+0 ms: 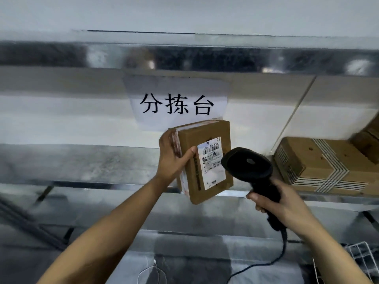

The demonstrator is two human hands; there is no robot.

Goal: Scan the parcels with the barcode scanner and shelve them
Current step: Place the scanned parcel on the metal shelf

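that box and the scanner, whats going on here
A person is scanning a parcel. The left hand holds a small cardboard box up in the air, its white shipping label turned toward the camera. The right hand grips a black corded barcode scanner by its handle, its head right beside the label. More cardboard parcels sit on the metal shelf to the right. The held box is not yet shelved.

— What's above the left hand (172, 160)?
— A paper sign (176, 103) with three black characters, on the white tiled wall (266, 103).
— And below the right hand (287, 208)?
— A white wire basket (361, 257), off to its right.
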